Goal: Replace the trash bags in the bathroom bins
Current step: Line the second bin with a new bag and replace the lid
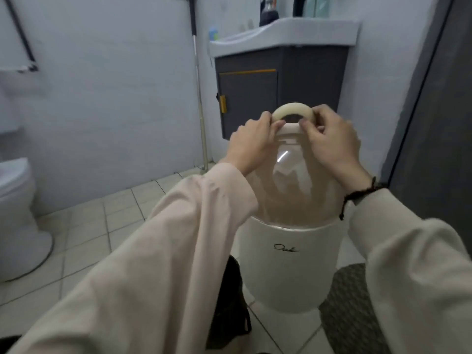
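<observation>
A white round bin [288,267] with a small script logo stands on the tiled floor right in front of me. A glossy beige part [291,190], a lid or inner piece, rises upright out of its opening; I cannot tell which. At its top sits a cream ring handle [291,109]. My left hand [252,141] pinches the ring's left end and my right hand [332,139] pinches its right end, fingertips on the bar below it. A black bag [229,302] lies on the floor against the bin's left side, partly hidden by my left sleeve.
A dark vanity cabinet [255,98] with a white sink [281,31] stands behind the bin. A mop pole [198,85] leans on the wall to its left. A toilet [18,213] is at far left. A grey patterned mat [352,307] lies right of the bin, beside a dark door frame [421,98].
</observation>
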Available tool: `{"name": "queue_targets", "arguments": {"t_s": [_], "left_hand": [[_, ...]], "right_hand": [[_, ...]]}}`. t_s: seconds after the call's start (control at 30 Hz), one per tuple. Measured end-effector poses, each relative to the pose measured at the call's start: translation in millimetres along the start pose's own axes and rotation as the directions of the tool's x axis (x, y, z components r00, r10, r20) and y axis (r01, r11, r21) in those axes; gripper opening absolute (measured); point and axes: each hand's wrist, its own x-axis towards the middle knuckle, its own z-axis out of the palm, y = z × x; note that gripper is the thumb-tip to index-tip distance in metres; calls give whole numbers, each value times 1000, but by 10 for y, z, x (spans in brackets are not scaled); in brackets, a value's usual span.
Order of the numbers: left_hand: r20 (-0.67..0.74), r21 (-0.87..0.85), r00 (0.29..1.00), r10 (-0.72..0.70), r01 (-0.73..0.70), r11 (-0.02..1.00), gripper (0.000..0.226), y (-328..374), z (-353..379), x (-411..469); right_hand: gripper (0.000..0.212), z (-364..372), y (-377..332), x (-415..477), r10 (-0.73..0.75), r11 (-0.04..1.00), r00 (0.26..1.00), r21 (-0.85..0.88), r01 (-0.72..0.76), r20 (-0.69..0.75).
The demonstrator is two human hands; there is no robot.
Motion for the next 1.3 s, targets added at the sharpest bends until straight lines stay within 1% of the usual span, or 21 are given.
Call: {"name": "queue_targets", "arguments": {"t_s": [0.1, 0.23, 0.3, 0.47, 0.6, 0.73, 0.83, 0.9, 0.97, 1.03, 1.07, 1.1, 1.13, 1.17, 1.2, 1.23, 1.27, 1.3], "left_hand": [[-15, 76, 999, -43, 44, 996, 42, -293, -274, 8], [13, 128, 990, -141, 138, 982, 42, -753, -447, -213], [19, 144, 981, -193, 188, 972, 41, -958, -475, -350], [47, 155, 957, -287, 277, 948, 38, -1305, -490, -742], [90, 128, 940, -328, 316, 940, 40, -1583, -400, -1031], [163, 105, 910, -380, 367, 924, 38, -1817, -147, -1441], [254, 133, 865, -433, 413, 901, 39, -1948, 95, -1717], [302, 140, 830, -469, 448, 883, 38, -1996, 236, -1846], [338, 145, 805, -488, 468, 872, 38, -2009, 343, -1926], [386, 148, 773, -503, 486, 861, 39, -2017, 414, -1982], [415, 128, 755, -508, 505, 854, 41, -2033, 431, -2008], [455, 82, 730, -510, 536, 841, 46, -2065, 449, -2042], [502, 24, 706, -499, 566, 824, 55, -2127, 476, -2092], [540, -21, 694, -477, 578, 816, 70, -2194, 502, -2157], [570, -35, 682, -458, 577, 816, 87, -2261, 534, -2230], [598, -10, 663, -451, 569, 822, 104, -2317, 574, -2307], [624, 33, 633, -458, 564, 825, 119, -2360, 622, -2385], [646, 68, 602, -470, 567, 821, 129, -2390, 674, -2455]], "right_hand": [[24, 240, -294, 75, -10, 998, 996, 63, 5, 85], [22, 668, -556, -96, -27, 991, 977, 132, -1, 211], [22, 867, -634, -200, -24, 988, 966, 156, -17, 256], [23, 1313, -712, -496, -70, 977, 925, 212, -11, 373], [24, 1519, -699, -730, -105, 986, 882, 163, 32, 459], [20, 1764, -533, -1043, -128, 989, 818, 137, 61, 561], [18, 1952, -340, -1314, -113, 994, 756, 72, 88, 644], [18, 2033, -218, -1458, -88, 995, 736, 20, 101, 671], [18, 2105, -101, -1554, -51, 995, 719, -22, 92, 693], [21, 2151, 12, -1604, -33, 997, 676, -22, 72, 736], [25, 2162, 73, -1602, -24, 1000, 639, 11, 25, 769], [35, 2155, 134, -1598, -21, 998, 590, 56, -41, 807], [52, 2133, 189, -1595, -16, 991, 528, 84, -105, 849], [73, 2110, 255, -1596, -21, 988, 462, 89, -127, 886], [93, 2092, 325, -1604, -25, 994, 397, 64, -86, 918], [111, 2086, 396, -1627, -13, 1000, 331, 9, 14, 943], [125, 2087, 466, -1674, 10, 990, 267, -47, 130, 964], [133, 2095, 525, -1735, 38, 970, 213, -87, 226, 976]]}}
